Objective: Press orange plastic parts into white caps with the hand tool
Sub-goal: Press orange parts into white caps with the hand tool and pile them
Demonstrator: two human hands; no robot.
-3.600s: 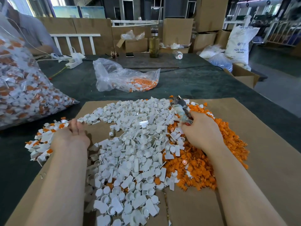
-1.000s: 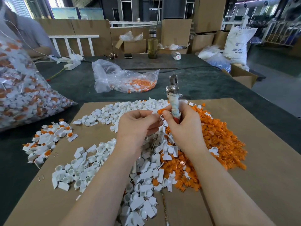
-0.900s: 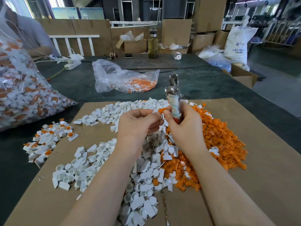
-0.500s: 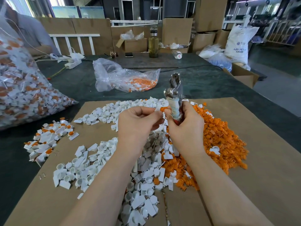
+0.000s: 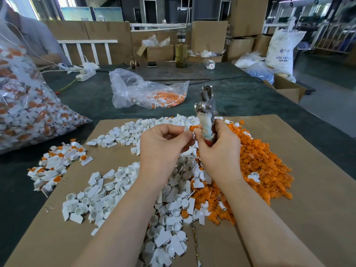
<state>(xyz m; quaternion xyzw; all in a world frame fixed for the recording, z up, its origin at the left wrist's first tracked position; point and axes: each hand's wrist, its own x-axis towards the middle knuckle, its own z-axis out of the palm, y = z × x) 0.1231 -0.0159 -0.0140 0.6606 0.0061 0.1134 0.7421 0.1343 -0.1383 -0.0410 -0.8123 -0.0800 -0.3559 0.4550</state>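
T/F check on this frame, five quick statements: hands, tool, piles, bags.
1. The right hand grips the hand tool upright. True.
2. The left hand is empty. False: it pinches a white cap against an orange part.
3. The orange pile lies right of the white pile on the cardboard sheet. True.
4. The small clear bag holds only white caps. False: orange pieces show inside.
5. The tool rests on the cardboard. False: it is held above the piles.
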